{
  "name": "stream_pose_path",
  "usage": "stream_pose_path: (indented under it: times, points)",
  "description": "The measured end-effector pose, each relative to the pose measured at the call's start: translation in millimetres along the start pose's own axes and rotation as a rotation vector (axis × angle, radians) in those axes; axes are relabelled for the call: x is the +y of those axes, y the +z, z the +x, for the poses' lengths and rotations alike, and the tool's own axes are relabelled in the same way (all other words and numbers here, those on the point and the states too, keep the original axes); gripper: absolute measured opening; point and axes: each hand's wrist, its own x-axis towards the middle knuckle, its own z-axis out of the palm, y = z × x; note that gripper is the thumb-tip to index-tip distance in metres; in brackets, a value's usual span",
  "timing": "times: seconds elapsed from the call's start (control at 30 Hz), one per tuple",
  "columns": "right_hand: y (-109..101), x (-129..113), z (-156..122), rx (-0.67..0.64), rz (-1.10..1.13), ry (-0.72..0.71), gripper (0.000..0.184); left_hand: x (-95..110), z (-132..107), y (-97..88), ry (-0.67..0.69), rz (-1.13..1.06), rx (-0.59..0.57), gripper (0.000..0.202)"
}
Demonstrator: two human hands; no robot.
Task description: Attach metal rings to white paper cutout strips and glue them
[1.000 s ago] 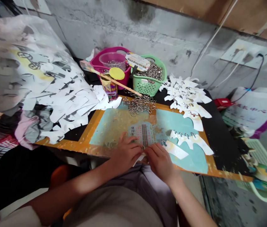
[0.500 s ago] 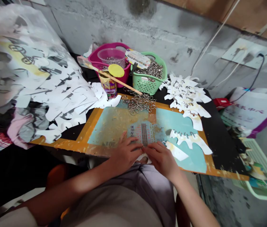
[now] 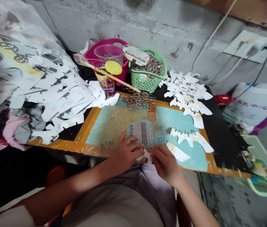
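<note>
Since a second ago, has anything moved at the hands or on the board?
Hardly anything. The left hand and right hand still pinch the small white cutout at the near edge of the board; slightly more of it now shows between them. Nothing taken up or let go. The ring pile, green basket and cutout stack lie as before.

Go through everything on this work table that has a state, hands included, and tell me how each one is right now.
left hand, closed on the paper cutout, left edge
right hand, closed on the paper cutout, right edge
paper cutout, held between both hands at the board's near edge
green basket, full of metal rings
pink basket, holding a clear cup
black plug, pushed into the wall socket
</note>
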Motion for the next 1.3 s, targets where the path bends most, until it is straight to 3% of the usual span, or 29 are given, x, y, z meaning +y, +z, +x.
stream_pose_path:
  times: [0.13, 0.43, 0.57, 0.67, 0.83, 1.0, 1.1, 1.3]
  points:
    - [-5, 9, 9, -0.045, -0.022, -0.077, 0.037, -1, -1, 1.3, 0.008, -0.021, 0.006, 0.014]
    - [-4, -3, 6, -0.183, -0.227, -0.147, 0.021, -2, -2, -0.1, 0.038, -0.002, 0.014, 0.019]
    - [-7, -2, 3, -0.016, -0.029, -0.087, 0.022, -1, -1, -0.1, 0.045, -0.003, 0.018, 0.018]
    - [-7, 1, 0, 0.102, 0.129, -0.054, 0.037, -1, -1, 2.2, 0.051, 0.016, 0.021, 0.017]
    - [3, 4, -6, 0.017, 0.045, -0.083, 0.057, -2, -3, 1.5, 0.055, 0.014, 0.007, 0.017]
    - [11, 1, -6, -0.018, -0.097, -0.105, 0.067, -5, -4, -14.2, 0.018, -0.128, -0.091, 0.033]
    - [14, -3, -5, -0.025, -0.143, -0.103, 0.068, -9, 1, -22.5, -0.019, -0.122, -0.086, 0.032]
    - [17, -11, -5, 0.021, -0.14, -0.064, 0.076, -15, 27, -19.1, 0.136, -0.149, -0.185, 0.017]
